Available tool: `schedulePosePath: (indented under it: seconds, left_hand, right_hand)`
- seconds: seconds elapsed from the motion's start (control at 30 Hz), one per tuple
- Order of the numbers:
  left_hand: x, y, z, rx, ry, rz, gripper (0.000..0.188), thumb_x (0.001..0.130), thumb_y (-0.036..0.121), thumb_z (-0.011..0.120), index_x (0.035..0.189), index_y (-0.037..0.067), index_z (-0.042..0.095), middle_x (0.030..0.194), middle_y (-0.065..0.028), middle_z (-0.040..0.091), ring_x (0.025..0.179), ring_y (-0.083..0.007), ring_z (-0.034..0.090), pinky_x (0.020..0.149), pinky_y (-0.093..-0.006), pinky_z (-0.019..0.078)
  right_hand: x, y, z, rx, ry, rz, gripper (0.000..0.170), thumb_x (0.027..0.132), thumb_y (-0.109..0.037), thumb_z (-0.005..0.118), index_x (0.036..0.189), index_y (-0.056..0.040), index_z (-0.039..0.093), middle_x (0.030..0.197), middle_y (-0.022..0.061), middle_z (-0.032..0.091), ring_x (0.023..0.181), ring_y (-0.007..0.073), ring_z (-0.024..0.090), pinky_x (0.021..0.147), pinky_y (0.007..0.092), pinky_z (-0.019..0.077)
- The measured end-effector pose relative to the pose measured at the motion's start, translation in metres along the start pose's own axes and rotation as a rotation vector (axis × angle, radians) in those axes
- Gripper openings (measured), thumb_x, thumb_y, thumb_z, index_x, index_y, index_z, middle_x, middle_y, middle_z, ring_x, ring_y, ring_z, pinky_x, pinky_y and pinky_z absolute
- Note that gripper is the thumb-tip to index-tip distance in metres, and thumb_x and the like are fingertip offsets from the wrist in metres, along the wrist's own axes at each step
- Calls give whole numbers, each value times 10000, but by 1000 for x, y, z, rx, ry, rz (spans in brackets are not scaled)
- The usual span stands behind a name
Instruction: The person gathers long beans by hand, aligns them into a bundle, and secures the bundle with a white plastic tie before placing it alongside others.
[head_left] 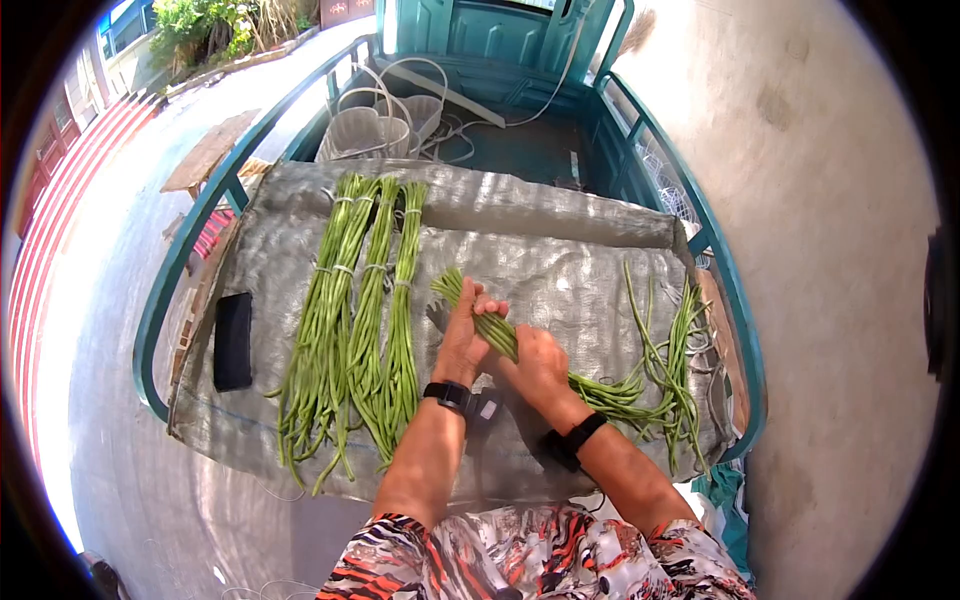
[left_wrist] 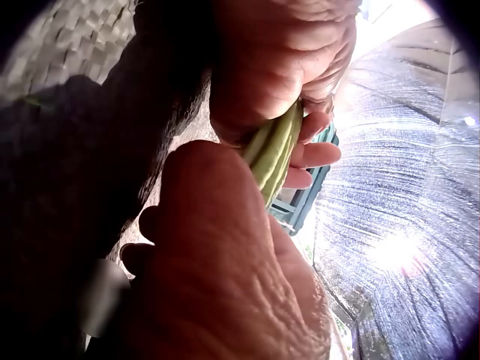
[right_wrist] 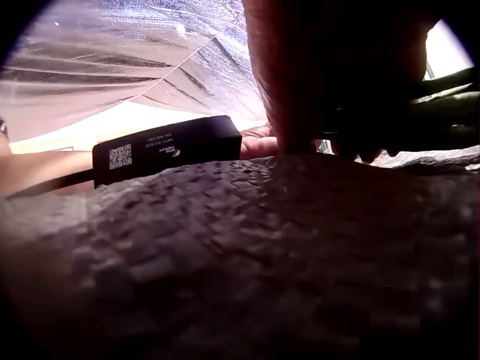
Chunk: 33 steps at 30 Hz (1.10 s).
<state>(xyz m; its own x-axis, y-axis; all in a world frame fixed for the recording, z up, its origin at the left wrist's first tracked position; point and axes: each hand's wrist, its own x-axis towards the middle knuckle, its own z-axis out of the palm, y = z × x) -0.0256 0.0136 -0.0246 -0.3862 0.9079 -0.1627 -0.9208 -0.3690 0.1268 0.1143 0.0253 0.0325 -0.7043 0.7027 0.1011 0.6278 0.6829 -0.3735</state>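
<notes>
A small bunch of long green beans (head_left: 497, 335) lies across both hands near the middle of the grey woven sheet (head_left: 560, 270). The left hand (head_left: 466, 335) holds its upper part, fingers curled round it. Just to the right, the right hand (head_left: 538, 368) grips the beans lower down, its fingers curled. In the left wrist view the beans (left_wrist: 274, 154) pass between the left hand (left_wrist: 217, 232) and the right hand (left_wrist: 289, 60). The right wrist view is mostly dark, with the right hand (right_wrist: 337, 82) above the sheet.
Several tied bean bundles (head_left: 360, 320) lie on the left of the sheet, beside a black phone (head_left: 233, 342). Loose beans (head_left: 672, 370) lie at the right. Teal rails (head_left: 735, 330) flank the cart; pale buckets (head_left: 365, 132) and white cord (head_left: 455, 140) are in its bed.
</notes>
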Motion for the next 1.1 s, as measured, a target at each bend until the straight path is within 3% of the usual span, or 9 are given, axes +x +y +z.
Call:
schedulePosePath:
  seconds: [0.13,0.27,0.47,0.53,0.63,0.7,0.73,0.83,1.1]
  left_hand:
    - [-7,2,7,-28,-70,-20,280,860,342,672,879,98,536,675,-10,531,694,-180,550,799,-382,510]
    - [-19,1,18,41,-120,-82,294,844,310,701,987,91,566,834,-80,607,838,-259,604,831,-438,511]
    - [-1,-18,3,301,59,-118,422,824,249,726,1157,55,556,997,-124,615,959,-320,616,826,-459,527]
    - [-27,-14,33,546,197,-74,278,836,214,711,974,5,591,921,-105,627,922,-327,638,779,-441,542]
    - [-4,-26,9,443,163,-52,248,864,234,681,729,56,571,740,-69,590,815,-270,653,722,-359,536]
    - [-7,-27,21,392,244,-106,299,885,251,657,681,76,523,654,-47,550,797,-291,662,713,-392,545]
    - [0,-26,14,379,255,-44,326,885,273,658,667,86,505,625,-32,527,765,-294,658,715,-405,546]
    - [-5,-8,27,285,144,31,308,881,319,659,715,138,473,591,37,476,512,-107,474,646,-344,509]
    - [-27,18,47,414,268,-83,232,935,244,590,766,126,484,531,66,381,446,-70,395,487,-244,407]
  right_hand:
    - [2,-1,2,17,-60,95,301,776,-209,655,964,-28,506,910,200,631,870,401,600,725,495,471]
    - [3,-2,2,-11,-4,146,304,780,-194,657,990,-26,513,938,194,636,874,388,614,717,494,479]
    - [9,11,21,-47,97,161,285,815,-191,609,1051,-61,518,917,174,647,851,385,625,719,506,483]
    - [12,15,18,235,12,239,264,832,-202,586,1047,-65,523,906,171,650,837,377,632,694,508,488]
    - [19,7,17,-20,-101,197,241,874,-228,512,1039,-54,530,912,181,651,850,358,637,673,492,493]
    - [3,17,16,70,83,15,238,799,-144,586,1006,-54,509,889,167,641,815,373,630,665,482,487]
    - [-6,23,14,85,114,-4,245,783,-134,595,997,-55,507,882,164,635,816,376,624,676,482,483]
    - [-37,46,-28,122,24,21,281,743,-106,617,994,-49,504,868,165,618,818,377,610,692,481,474]
    - [-106,143,-96,55,121,-185,269,716,-160,671,953,-60,591,875,113,620,850,324,598,792,436,453]
